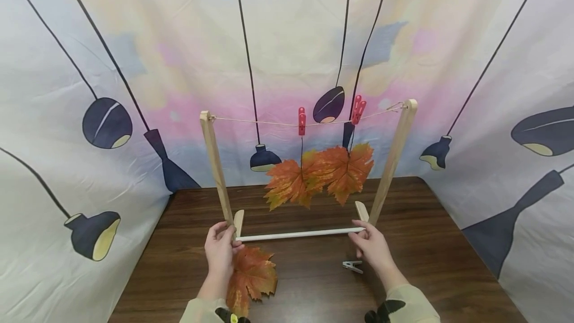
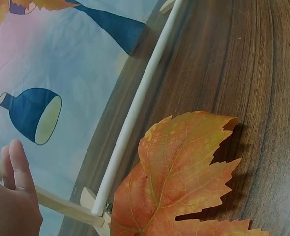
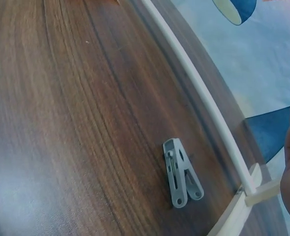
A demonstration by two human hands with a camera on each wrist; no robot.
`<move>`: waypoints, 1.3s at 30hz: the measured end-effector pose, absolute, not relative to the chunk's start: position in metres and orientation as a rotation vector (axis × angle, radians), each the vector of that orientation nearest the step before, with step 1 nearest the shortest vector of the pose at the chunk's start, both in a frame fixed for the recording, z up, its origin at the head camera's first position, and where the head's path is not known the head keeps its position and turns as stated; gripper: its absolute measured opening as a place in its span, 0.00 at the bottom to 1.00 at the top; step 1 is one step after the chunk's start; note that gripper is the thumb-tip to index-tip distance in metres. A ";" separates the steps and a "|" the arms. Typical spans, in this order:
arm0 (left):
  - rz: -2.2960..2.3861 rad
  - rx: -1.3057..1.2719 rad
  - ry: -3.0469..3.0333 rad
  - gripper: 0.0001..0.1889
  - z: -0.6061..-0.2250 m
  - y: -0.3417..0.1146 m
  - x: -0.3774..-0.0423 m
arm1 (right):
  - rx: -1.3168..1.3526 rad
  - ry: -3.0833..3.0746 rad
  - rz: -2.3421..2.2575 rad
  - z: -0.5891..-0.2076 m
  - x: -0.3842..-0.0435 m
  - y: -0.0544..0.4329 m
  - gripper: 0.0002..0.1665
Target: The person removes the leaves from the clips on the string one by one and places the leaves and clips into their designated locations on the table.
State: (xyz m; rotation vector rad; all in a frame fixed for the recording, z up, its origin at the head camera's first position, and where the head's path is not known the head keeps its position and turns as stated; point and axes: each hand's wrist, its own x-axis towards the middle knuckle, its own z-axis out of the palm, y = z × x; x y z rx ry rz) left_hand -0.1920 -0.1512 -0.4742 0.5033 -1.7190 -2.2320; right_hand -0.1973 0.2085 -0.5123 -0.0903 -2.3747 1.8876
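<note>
Brown tbl sits under white rod running L-R

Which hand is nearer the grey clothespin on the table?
Right. The right hand is close beside the grey clothespin; the left hand is well away, at the left wooden post.

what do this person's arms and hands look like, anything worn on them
The left hand and right hand are bare, without gloves. The left sleeve and right sleeve are pale cream. A dark piece shows at the right cuff; another, with a yellow spot, shows at the left. What these are is unclear.
</note>
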 end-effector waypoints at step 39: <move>-2.234 0.235 -1.869 0.16 -0.449 -0.122 -0.220 | 0.089 -2.444 1.841 -0.457 -0.213 0.203 0.25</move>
